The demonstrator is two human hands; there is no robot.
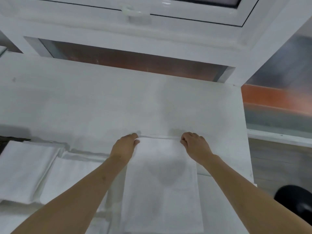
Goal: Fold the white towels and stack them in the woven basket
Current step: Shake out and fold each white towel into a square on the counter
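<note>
A white towel (162, 183) lies flat on the white table (84, 107), long side running toward me. My left hand (125, 146) pinches its far left corner and my right hand (194, 144) pinches its far right corner, both at the towel's far edge. More white towels (28, 168) lie folded at the left, with another folded towel (70, 176) beside them. No woven basket is in view.
A white window frame (135, 12) with a latch runs along the wall behind the table. The table's right edge (244, 124) drops off beside a glass pane. A dark round object (293, 201) sits low at the right.
</note>
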